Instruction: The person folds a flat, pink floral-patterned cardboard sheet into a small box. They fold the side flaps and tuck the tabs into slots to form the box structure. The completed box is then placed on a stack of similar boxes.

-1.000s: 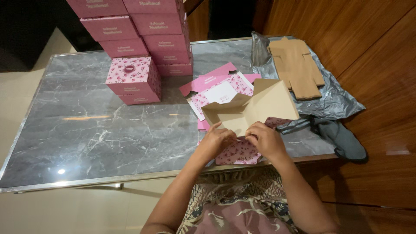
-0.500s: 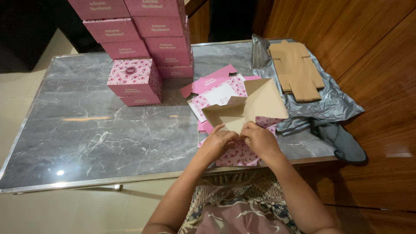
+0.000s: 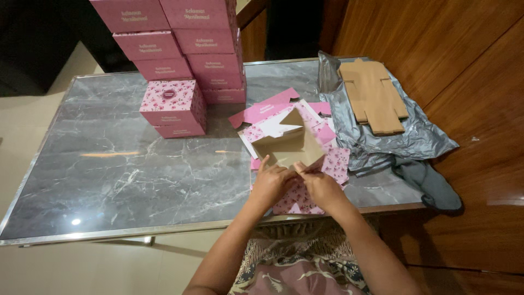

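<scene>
Near the frame's lower centre, the left hand (image 3: 271, 183) and right hand (image 3: 321, 186) both pinched a half-folded pink floral box (image 3: 289, 147); finished boxes (image 3: 173, 106) stood upper left.

Single head-mounted view, looking steeply down and forward over a table.

The camera sits above the person's lap and faces the far side of the marble table (image 3: 109, 164), whose near edge crosses the lower third of the frame. The forearms enter from the bottom centre; the left hand (image 3: 271, 183) and right hand (image 3: 322, 187) lie just below centre, at close range. The stacked pink boxes (image 3: 185, 49) at the far edge are cut off by the top border. The wooden wall (image 3: 464, 65) fills the right side. No second view exists, so nothing is shared.
</scene>
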